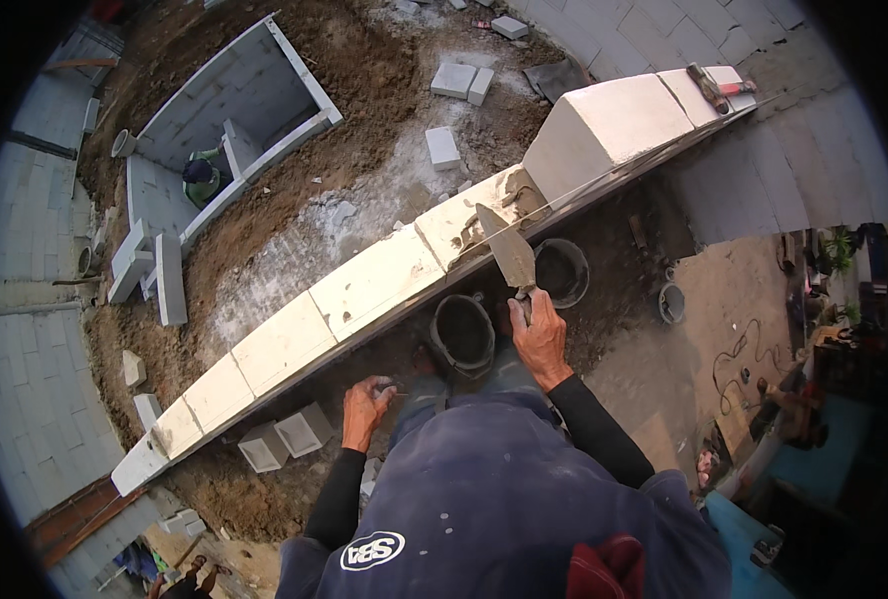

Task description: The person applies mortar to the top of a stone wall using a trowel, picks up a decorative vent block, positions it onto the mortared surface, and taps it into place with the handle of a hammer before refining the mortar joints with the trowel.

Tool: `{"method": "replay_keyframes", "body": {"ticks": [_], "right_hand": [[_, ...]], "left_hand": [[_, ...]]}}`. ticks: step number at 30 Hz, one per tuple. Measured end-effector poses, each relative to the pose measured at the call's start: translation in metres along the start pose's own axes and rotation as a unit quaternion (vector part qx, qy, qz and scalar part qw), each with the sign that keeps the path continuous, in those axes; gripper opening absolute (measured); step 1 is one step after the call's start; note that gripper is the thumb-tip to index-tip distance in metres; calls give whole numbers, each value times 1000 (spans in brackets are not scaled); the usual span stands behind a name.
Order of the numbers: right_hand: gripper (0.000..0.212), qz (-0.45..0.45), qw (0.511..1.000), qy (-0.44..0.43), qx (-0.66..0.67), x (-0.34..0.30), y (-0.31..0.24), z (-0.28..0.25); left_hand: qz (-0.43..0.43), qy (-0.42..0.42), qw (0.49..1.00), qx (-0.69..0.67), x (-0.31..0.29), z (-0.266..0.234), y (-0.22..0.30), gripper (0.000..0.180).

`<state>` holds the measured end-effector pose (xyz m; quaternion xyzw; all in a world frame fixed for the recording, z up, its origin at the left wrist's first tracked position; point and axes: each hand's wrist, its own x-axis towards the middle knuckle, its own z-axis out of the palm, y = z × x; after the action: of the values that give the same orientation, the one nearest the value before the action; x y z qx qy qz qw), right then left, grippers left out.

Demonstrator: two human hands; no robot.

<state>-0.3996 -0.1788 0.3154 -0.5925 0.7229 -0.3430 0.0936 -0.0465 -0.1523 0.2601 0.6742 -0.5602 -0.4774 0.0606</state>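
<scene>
My right hand (541,339) grips the handle of a pointed trowel (509,252), its grey blade stretching over the top of a pale block wall (374,277). Beneath the blade and beyond it, wet mortar (504,205) is smeared on the wall top, beside a large raised block (614,125). My left hand (365,407) is held low on the near side of the wall, apart from it. Its fingers are curled together, and what they hold, if anything, is too small to make out. A bucket (463,334) stands between my hands, with another bucket (562,273) just beyond my right hand.
A taut string (604,183) runs along the wall. A red-handled tool (721,90) lies on its far right end. Loose blocks (304,429) sit on the near side, others (443,148) on the dirt beyond. A person (201,180) is inside a walled pit at upper left.
</scene>
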Motion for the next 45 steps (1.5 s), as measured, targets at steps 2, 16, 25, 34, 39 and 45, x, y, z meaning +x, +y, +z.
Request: {"method": "replay_keyframes", "body": {"ticks": [2, 16, 25, 34, 39, 45], "right_hand": [[30, -8, 999, 22, -32, 4, 9, 16], [33, 222, 946, -223, -76, -139, 231, -72], [21, 654, 681, -257, 206, -121, 464, 46], [42, 593, 735, -276, 178, -120, 565, 110], [44, 495, 745, -325, 306, -118, 461, 10], [41, 320, 654, -516, 451, -79, 243, -101]], "left_hand": [[-22, 104, 994, -39, -1, 30, -128, 34], [-266, -15, 946, 187, -172, 165, -285, 39], [-208, 209, 908, -299, -119, 122, -43, 21], [-297, 196, 908, -221, -121, 158, -28, 14], [-224, 215, 931, -193, -116, 207, -69, 33], [-193, 289, 849, -399, -127, 372, -125, 50]]}}
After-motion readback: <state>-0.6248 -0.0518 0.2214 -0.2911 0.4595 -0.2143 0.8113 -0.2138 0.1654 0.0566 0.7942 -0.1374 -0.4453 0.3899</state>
